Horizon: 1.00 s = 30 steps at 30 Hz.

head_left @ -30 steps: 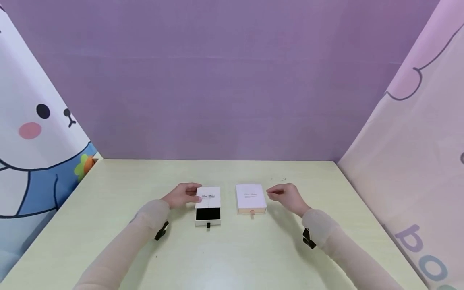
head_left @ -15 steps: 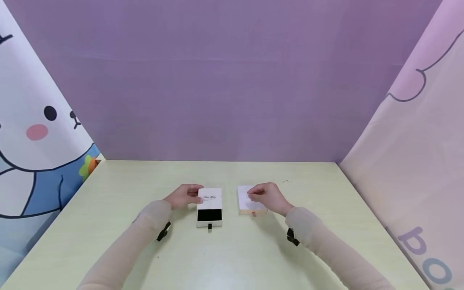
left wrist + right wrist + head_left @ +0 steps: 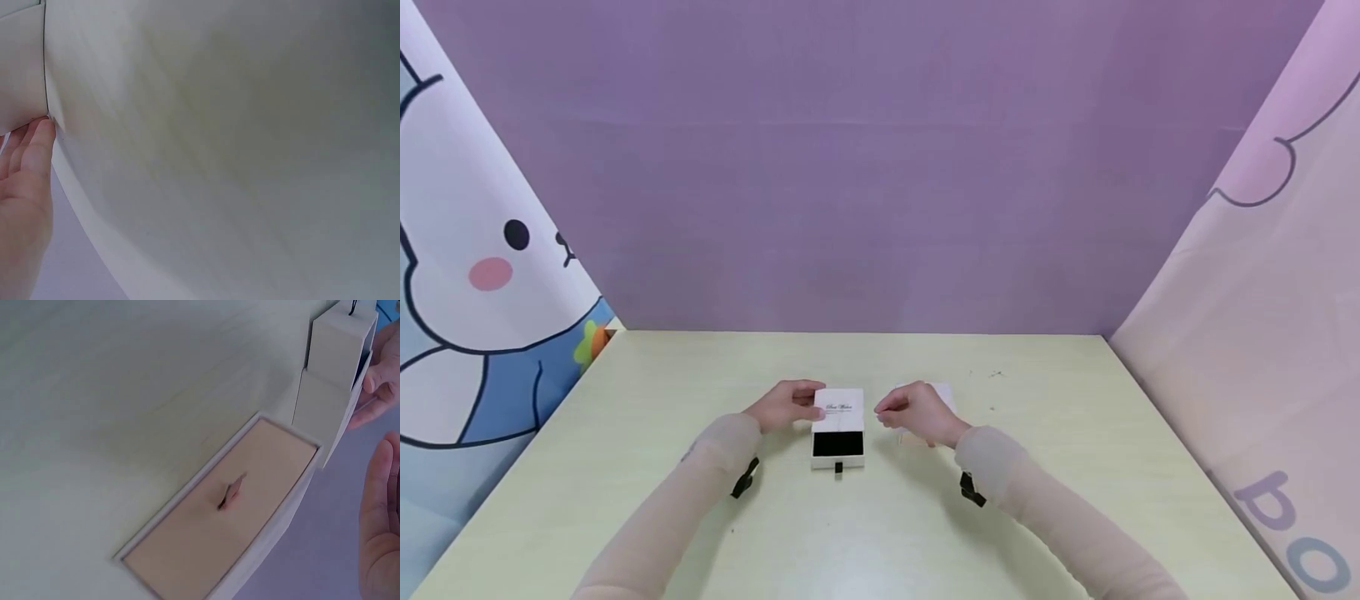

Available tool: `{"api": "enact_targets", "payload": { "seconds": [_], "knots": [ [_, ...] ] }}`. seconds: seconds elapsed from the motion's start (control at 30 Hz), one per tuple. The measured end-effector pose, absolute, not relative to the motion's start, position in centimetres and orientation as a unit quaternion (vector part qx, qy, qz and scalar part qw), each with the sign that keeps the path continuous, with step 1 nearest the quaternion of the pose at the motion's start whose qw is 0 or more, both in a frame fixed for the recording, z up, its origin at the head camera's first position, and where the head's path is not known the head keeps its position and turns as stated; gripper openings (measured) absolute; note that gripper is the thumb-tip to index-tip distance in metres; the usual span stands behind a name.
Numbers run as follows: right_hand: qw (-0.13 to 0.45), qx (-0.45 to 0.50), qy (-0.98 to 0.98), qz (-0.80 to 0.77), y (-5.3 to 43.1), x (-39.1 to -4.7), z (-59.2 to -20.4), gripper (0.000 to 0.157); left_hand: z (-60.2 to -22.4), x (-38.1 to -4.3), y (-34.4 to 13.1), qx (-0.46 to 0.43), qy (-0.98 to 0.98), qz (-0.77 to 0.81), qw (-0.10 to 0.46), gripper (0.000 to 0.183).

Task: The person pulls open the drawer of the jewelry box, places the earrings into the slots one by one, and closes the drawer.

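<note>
A small white drawer box (image 3: 844, 421) with printed script on its sleeve lies on the table, its black-lined drawer (image 3: 838, 443) pulled partly out toward me. My left hand (image 3: 784, 406) grips its left side, thumb on the top edge; the left wrist view shows fingertips along the box's side (image 3: 22, 69). My right hand (image 3: 922, 414) hovers over a second white box (image 3: 945, 393), partly covering it, thumb and fingertips together and pointing at the first box. Whether those fingertips pinch something small, I cannot tell. In the right wrist view, the second box's peach front (image 3: 275, 453) has a ribbon tab (image 3: 231, 492).
A pale wooden table (image 3: 737, 550) carries both boxes. Several small dark specks (image 3: 997, 373) lie at its back right. A purple panel (image 3: 865, 167) rises behind, with printed cloths (image 3: 460, 192) on both sides.
My right hand has moved left from beside the second box to above it, toward the first box. My left hand keeps its grip on the first box.
</note>
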State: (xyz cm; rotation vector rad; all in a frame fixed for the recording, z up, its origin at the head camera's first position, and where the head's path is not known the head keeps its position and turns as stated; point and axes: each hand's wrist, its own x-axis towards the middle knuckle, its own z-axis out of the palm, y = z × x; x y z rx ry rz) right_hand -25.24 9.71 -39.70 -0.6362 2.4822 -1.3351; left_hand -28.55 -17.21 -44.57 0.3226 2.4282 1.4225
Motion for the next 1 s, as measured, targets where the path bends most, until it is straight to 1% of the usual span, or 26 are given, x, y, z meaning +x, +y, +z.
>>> {"api": "enact_targets", "payload": {
  "seconds": [0.23, 0.43, 0.6, 0.83, 1.0],
  "knots": [
    [0.130, -0.246, 0.848, -0.452, 7.4, -25.1, -39.7, 0.014, -44.6, -28.5, -17.3, 0.116, 0.844, 0.501, 0.151, 0.061],
    [0.151, -0.254, 0.845, -0.446, 6.0, -24.7, -39.9, 0.013, -44.2, -28.2, -17.1, 0.131, 0.837, 0.509, 0.152, 0.059],
    [0.165, -0.265, 0.839, -0.445, 5.1, -24.5, -40.4, 0.013, -44.6, -28.4, -17.3, 0.136, 0.845, 0.495, 0.151, 0.061],
    [0.154, -0.274, 0.840, -0.442, 4.5, -24.4, -41.3, 0.011, -44.6, -28.4, -17.0, 0.129, 0.846, 0.495, 0.152, 0.060],
    [0.136, -0.292, 0.857, -0.402, 4.0, -24.3, -41.7, 0.010, -44.4, -28.3, -16.9, 0.129, 0.846, 0.496, 0.144, 0.057]
  ]
}}
